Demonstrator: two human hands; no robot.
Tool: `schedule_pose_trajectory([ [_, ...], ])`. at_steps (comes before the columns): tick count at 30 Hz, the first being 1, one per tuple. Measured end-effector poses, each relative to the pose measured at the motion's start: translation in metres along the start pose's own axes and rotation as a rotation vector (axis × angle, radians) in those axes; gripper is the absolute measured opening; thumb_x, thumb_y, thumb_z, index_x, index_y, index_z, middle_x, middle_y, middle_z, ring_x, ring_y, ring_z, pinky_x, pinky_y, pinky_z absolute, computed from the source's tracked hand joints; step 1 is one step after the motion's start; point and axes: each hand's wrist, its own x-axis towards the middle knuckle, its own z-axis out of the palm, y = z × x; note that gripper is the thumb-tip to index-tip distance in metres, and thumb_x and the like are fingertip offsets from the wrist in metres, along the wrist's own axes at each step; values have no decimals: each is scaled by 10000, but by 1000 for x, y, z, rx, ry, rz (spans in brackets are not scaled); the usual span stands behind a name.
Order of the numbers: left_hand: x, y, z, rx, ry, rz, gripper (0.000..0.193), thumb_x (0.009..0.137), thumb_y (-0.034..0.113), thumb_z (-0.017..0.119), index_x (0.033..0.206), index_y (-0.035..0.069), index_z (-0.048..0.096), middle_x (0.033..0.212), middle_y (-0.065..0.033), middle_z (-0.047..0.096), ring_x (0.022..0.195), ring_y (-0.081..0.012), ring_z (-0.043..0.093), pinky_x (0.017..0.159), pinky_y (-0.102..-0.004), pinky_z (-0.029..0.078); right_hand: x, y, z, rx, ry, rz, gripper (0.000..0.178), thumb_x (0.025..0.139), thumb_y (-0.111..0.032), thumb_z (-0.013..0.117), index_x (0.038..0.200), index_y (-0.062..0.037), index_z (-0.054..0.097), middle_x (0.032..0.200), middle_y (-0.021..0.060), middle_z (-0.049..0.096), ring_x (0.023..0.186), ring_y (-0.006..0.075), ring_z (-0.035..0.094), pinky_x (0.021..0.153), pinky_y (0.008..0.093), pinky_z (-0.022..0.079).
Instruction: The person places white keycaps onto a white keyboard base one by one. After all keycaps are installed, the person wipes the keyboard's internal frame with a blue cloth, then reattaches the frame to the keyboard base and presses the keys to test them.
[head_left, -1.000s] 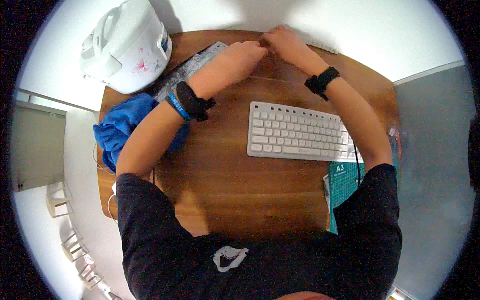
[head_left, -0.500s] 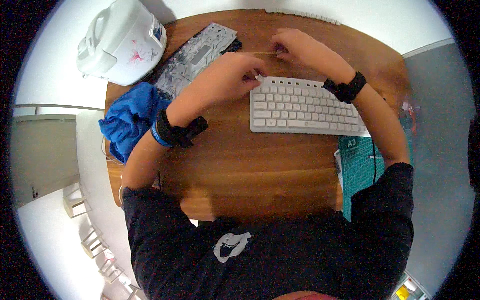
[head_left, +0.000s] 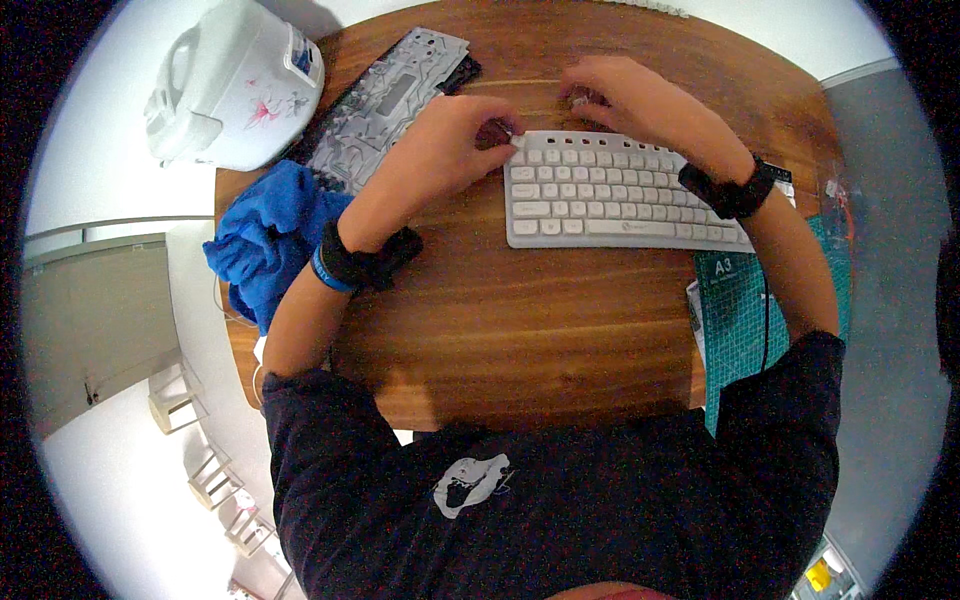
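A white keyboard [head_left: 590, 185] lies on the wooden table; along its far row, dark switches show bare, without keycaps. My left hand [head_left: 450, 140] is at the keyboard's far left corner, thumb and forefinger pinched on a small white keycap [head_left: 517, 142]. Beyond the far edge, my right hand [head_left: 625, 95] is held with its fingers curled together. A pale bit shows at its fingertips, too small to make out. My right wrist and its black band pass over the keyboard's right part and hide some keys.
A patterned grey panel [head_left: 385, 105] lies behind my left hand, near a white rice cooker [head_left: 250, 90]. A blue cloth [head_left: 270, 225] is bunched by my left forearm. At right is a green cutting mat [head_left: 735, 320] with a black cable. White keycaps [head_left: 650, 6] line the far edge.
The view has shifted a little, so the table's things sit slightly differently in it. My left hand stays at the keyboard's corner; my right hand stays beyond the far edge, fingers still curled.
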Motion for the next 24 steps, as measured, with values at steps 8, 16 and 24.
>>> schedule_pose_trajectory([
  [8,-2,0,1,41,13,10,210,906,77,710,1109,53,760,1006,-172,765,900,-291,750,839,-397,581,-9,-33,-15,168,-92,25,157,935,-153,683,1045,-44,704,1025,176,718,948,378,697,825,440,565],
  [16,2,-13,1,93,14,199,257,833,44,740,1085,79,777,1001,-125,748,929,-320,718,838,-410,578,-12,-56,-22,321,-78,183,212,901,-91,747,1095,-20,698,964,120,723,874,235,699,807,348,569],
  [24,3,-9,-4,110,-8,197,261,815,52,738,1073,67,774,1007,-121,725,940,-338,697,837,-410,572,-12,-54,-14,268,-79,146,232,893,-90,750,1114,-24,716,969,142,726,892,271,706,804,362,568],
])
